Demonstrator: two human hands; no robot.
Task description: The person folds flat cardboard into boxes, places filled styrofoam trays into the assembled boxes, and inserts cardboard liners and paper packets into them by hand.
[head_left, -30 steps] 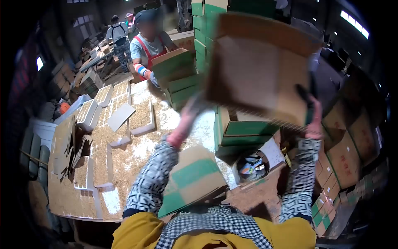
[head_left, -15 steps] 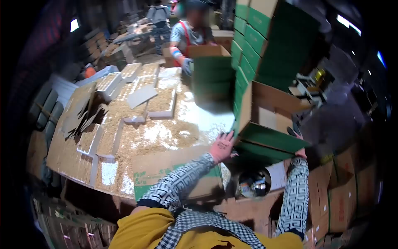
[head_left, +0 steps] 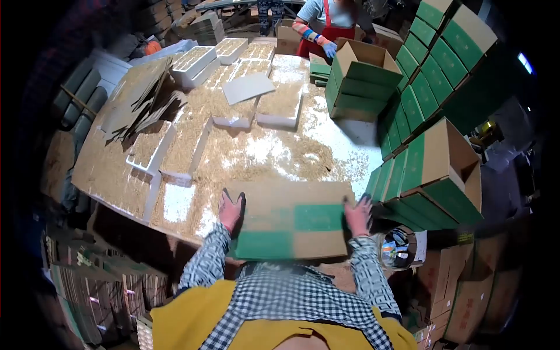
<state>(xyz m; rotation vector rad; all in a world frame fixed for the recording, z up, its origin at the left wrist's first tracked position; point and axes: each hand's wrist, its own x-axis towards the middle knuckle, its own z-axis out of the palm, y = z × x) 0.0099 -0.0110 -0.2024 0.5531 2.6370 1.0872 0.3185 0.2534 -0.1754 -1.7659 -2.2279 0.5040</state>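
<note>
A flattened cardboard box [head_left: 265,204], brown with green panels, lies at the table's near edge in front of me, slightly blurred. My left hand [head_left: 231,212], in a pink glove with dark fingertips, grips its left edge. On the opposite edge is my right hand [head_left: 358,217], gloved the same way, with its thumb toward the cardboard. The undersides of both hands are hidden. To the right of my right hand stands an open-topped green box [head_left: 440,198], the nearest in a row of similar boxes.
White trays [head_left: 280,108] filled with tan grains sit across the grain-strewn table [head_left: 105,181]. Dark cardboard sheets [head_left: 143,111] are piled at left. A co-worker [head_left: 326,29] touches green boxes [head_left: 364,81] at the back. Tall stacked boxes [head_left: 429,87] rise at right, beside a round container [head_left: 396,248].
My hands have left the open green box at right. Both are now at the sides of the flattened cardboard box. The view has turned left and downward.
</note>
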